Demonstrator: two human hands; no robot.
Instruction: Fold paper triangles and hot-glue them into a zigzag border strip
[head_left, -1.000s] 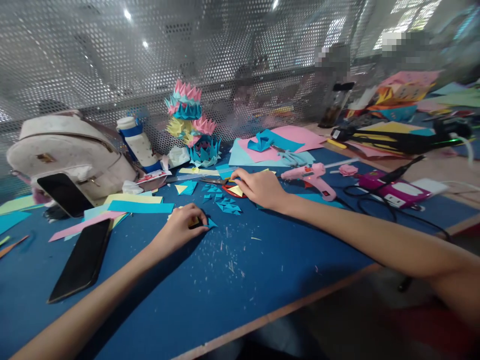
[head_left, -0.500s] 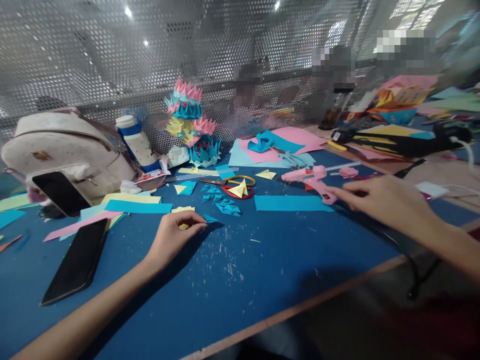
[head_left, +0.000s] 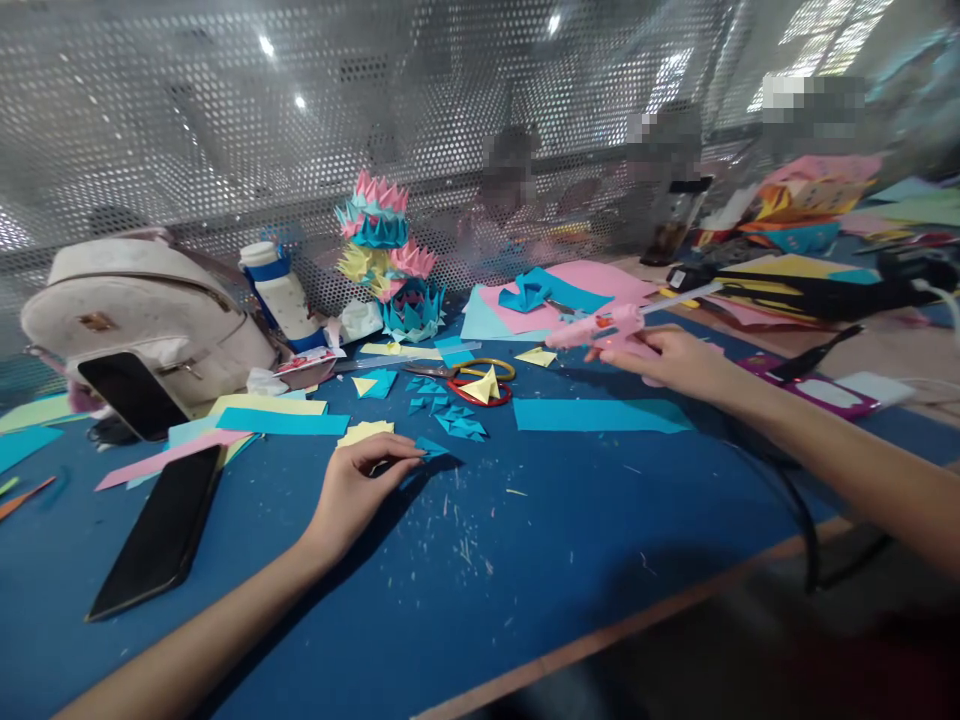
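Glue gun [head_left: 616, 326] in right hand [head_left: 679, 362], well inside table edge [head_left: 600, 638].

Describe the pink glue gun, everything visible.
The glue gun is pink, apparently plastic, with a narrow nozzle pointing to the picture's left. A pale, translucent stick juts from its rear, slanting up to the right. The right hand grips the handle, hiding much of it; the trigger can't be made out. It appears held above the blue tabletop, beyond the blue paper strip, nozzle near a yellow paper piece. Nothing shows whether it's hot.
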